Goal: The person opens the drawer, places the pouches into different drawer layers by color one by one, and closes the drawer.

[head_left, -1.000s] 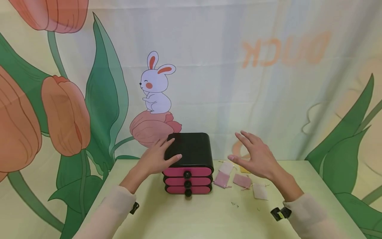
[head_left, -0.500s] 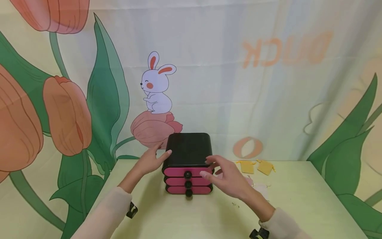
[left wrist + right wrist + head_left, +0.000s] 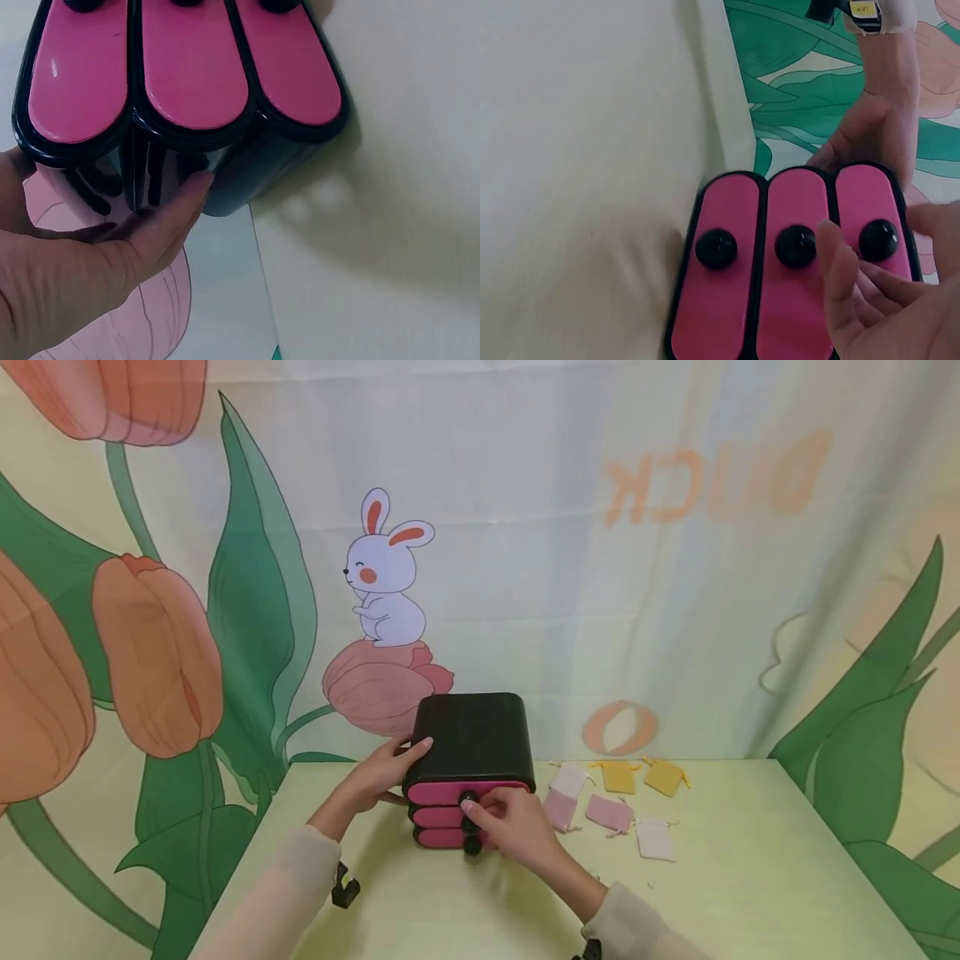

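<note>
Black cabinet (image 3: pixel 476 735) on worktop (image 3: pixel 757 860), pouches (image 3: pixel 610 813) right of it. I log: left hand (image 3: pixel 378 777) spread against its left; right hand (image 3: pixel 521 829) newly at top knob (image 3: pixel 878 240), half-curled, drawer (image 3: pixel 432 793) within reach, pinch unclear.

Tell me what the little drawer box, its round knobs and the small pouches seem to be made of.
Drawer box: probably plastic, glossy; its smooth black shell reflects light.
Round knobs: shiny, perhaps plastic or lacquered wood; they show small glints.
Small pouches: probably matte fabric; they have thin drawstrings.
</note>
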Tool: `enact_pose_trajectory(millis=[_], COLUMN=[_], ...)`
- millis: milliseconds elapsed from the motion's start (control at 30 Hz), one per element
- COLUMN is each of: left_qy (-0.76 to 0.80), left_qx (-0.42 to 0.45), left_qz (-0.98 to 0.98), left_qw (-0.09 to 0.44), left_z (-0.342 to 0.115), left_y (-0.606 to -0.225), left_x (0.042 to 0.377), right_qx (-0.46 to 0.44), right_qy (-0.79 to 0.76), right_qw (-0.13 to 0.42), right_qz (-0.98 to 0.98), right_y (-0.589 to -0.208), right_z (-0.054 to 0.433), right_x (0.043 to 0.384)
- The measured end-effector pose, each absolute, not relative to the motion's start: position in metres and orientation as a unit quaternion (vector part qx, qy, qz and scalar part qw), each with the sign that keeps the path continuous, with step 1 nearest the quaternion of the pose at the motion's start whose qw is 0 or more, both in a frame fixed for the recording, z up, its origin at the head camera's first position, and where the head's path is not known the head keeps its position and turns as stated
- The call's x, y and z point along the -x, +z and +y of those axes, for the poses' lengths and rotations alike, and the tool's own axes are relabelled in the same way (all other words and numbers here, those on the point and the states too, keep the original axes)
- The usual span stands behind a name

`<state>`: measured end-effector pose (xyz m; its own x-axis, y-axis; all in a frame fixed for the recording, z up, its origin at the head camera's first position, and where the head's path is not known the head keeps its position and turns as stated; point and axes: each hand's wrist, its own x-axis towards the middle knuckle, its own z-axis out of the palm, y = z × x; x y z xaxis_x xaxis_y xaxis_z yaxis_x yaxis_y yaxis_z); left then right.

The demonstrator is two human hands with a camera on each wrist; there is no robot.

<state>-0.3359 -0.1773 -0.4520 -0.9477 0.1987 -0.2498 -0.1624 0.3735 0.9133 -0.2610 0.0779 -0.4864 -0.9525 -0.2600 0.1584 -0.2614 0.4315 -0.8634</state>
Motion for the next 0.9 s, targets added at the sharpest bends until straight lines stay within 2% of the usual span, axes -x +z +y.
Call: enact_pose_trajectory(millis=[433,733,900], left_qy=[0.572,0.565,0.563], left_qx=[-0.001,-0.005,-0.001], left_qz=[0.804,0.807,0.809], left_qw=[0.166,0.172,0.171], left_z=[-0.178,-0.180,-0.177], left_y=[-0.454,-0.455,-0.455], left_x=[0.337,0.338,0.338], right_qx=[-0.095,-0.105,-0.090], right_qy=[0.567,0.580,0.597], right_qw=[0.018,0.035,0.025], right_qz=[-0.818,-0.807,-0.797], right_y=[-0.496,-0.504,-0.507], right_z=[0.059,0.062,0.063], right_x=[0.252,0.222,0.203])
